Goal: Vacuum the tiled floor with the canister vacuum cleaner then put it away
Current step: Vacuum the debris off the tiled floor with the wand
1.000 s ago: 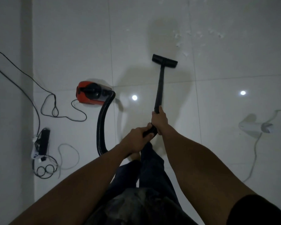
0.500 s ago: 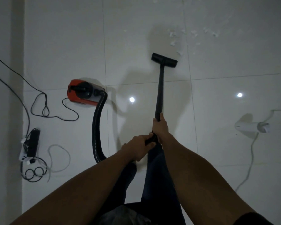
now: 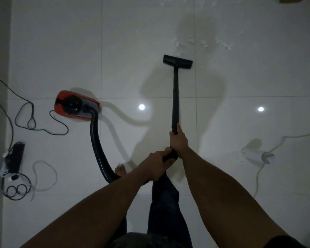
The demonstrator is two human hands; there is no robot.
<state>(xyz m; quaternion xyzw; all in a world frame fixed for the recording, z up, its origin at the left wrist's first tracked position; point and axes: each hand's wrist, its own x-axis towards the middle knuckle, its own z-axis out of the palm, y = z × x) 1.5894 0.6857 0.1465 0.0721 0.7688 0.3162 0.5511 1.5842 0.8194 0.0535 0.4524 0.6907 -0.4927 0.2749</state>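
A person stands on a pale, glossy tiled floor (image 3: 61, 51), seen from above, with both bare arms stretched forward. The right hand (image 3: 178, 140) is wrapped tightly around the lower part of a black vacuum wand (image 3: 175, 97). The left hand (image 3: 157, 162) is closed around the wand's handle end just behind it, the two hands nearly touching. The wand runs straight ahead to a flat black floor nozzle (image 3: 177, 62), which rests on the tiles. Just beyond the nozzle lies a scatter of small white scraps (image 3: 191, 42).

To the left, well apart from the nozzle, sits the red and black canister vacuum cleaner (image 3: 75, 105). A ribbed black hose (image 3: 97, 151) curves from it toward the person's legs. A black power cord (image 3: 34, 122) loops across the floor further left, near a power strip (image 3: 12, 161). On the right lies a white appliance (image 3: 258, 155) with a white cable. One bare foot (image 3: 120, 170) shows beside the hose.
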